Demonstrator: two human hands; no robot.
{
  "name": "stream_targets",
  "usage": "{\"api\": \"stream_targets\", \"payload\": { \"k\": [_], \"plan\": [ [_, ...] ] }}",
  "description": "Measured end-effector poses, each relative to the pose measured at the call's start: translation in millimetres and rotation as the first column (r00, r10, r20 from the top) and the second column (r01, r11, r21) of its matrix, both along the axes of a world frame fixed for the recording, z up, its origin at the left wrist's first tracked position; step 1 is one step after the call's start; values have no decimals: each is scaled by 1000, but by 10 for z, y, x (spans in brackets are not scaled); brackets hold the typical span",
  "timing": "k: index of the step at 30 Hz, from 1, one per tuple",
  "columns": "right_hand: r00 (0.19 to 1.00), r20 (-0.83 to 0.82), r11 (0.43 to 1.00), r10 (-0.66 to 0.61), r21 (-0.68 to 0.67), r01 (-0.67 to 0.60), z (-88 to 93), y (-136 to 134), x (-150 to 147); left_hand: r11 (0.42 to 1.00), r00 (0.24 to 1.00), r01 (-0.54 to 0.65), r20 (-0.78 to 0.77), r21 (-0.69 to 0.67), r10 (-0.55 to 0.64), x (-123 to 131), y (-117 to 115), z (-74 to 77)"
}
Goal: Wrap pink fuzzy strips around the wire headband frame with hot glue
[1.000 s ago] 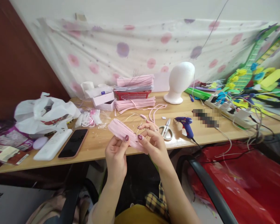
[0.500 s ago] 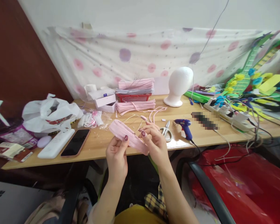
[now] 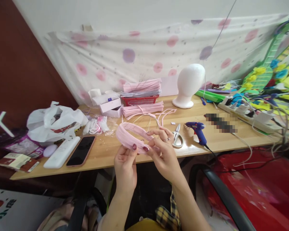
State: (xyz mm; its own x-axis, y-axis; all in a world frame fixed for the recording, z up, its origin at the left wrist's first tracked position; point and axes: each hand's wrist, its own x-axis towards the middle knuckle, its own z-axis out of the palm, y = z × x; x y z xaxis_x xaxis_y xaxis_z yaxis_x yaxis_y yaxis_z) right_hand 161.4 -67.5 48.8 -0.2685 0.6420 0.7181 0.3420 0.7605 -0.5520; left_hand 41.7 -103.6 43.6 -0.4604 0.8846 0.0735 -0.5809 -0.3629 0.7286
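Both my hands hold a pink fabric-covered headband [image 3: 128,134] above the front edge of the wooden table [image 3: 106,150]. My left hand [image 3: 125,163] pinches its near side between thumb and fingers. My right hand [image 3: 162,150] is closed on the band's right end, fingers curled over it. Thin wires and pink strips [image 3: 159,117] lie on the table just behind the band. Scissors [image 3: 177,138] sit right beside my right hand.
A blue glue gun [image 3: 197,131] lies right of the scissors. A phone [image 3: 80,150], a white remote [image 3: 62,152] and a white plastic bag [image 3: 53,120] are at left. Behind stand a red basket [image 3: 139,100] with pink stacks, a foam head [image 3: 189,85], a power strip [image 3: 252,115] and cables.
The pink band has turned flatter, its loop now opening toward me, and my fingers have shifted along it. The view has drifted slightly.
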Motion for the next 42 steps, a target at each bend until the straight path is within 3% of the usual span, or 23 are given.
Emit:
{"api": "stream_targets", "payload": {
  "k": [2,4,7,10,13,17,20,22,24,29,33,42],
  "plan": [
    [999,-53,1000,-4,-5,3,-36,34,1,1000,1000,-1,22,-11,1,-1,54,-17],
    [970,-229,997,-82,-12,82,-68,60,10,1000,999,-4,48,-25,6,-15,115,-37],
    [777,-573,957,-260,-47,285,-99,106,42,999,996,-16,91,-52,20,-55,202,-64],
    [613,-732,926,-298,-66,371,-105,183,88,996,991,-33,124,-78,43,-107,284,-62],
    [571,-781,955,-254,-107,278,-123,265,123,995,985,-42,161,-88,56,-167,391,-10],
    [676,-705,963,-214,-269,25,-192,357,103,995,956,-19,291,-93,46,-249,589,105],
    [751,-654,856,-91,-436,-277,-204,462,-22,995,930,21,368,-100,18,-271,732,164],
    [717,-697,754,-25,-484,-444,-167,548,-160,995,924,58,381,-85,-21,-251,799,171],
    [642,-766,697,-25,-474,-539,-114,627,-310,995,932,89,356,-45,-68,-210,838,155],
    [542,-831,658,-125,-479,-581,-91,726,-548,985,964,167,203,47,-173,-110,873,58],
    [499,-843,663,-202,-492,-564,-201,743,-580,992,976,127,176,16,-128,-45,883,-55],
    [556,-790,629,-259,-575,-524,-415,810,-543,988,984,24,181,-153,4,48,946,-166]
  ]
}}
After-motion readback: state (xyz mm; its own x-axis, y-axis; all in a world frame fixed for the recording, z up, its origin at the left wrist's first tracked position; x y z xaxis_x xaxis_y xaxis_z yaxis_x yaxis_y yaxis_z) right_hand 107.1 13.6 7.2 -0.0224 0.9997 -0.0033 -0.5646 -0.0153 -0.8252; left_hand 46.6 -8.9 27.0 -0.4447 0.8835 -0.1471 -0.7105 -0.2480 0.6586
